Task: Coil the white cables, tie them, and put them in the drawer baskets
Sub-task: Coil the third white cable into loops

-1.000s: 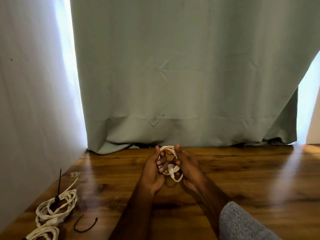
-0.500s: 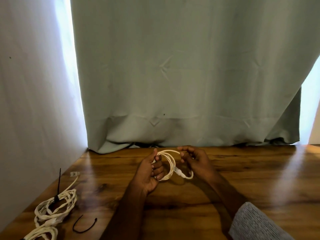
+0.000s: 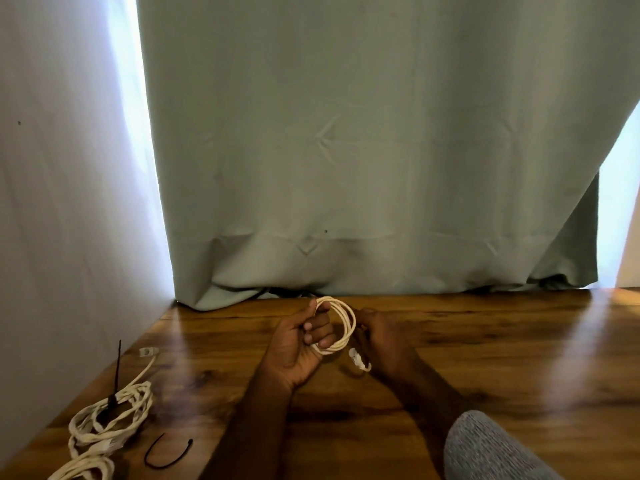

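hands have drawn apart since a second ago, when both were bunched tight over the small white cable [image 3: 337,325]; half a second back the loops were opening out, and now they stand as a clear round coil. the left hand [image 3: 299,344] is clenched on the near side of that coil, fingers curled through the loops and thumb up along its top, holding it just above the wooden table [image 3: 485,358]. the right hand [image 3: 382,341] has slid to the coil's right side and pinches the loose tail, whose plug end [image 3: 358,360] hangs below its fingers; how firmly it grips is hard to tell, since the fingers face away. this reads as the winding nearly done, with the last short length left to lay in before tying. a loose black tie [image 3: 166,452] lies on the table near the left edge, close beside a larger coiled cable [image 3: 110,415] that already carries a black tie of its own. no drawer or basket shows here, so stowing lies some way off.
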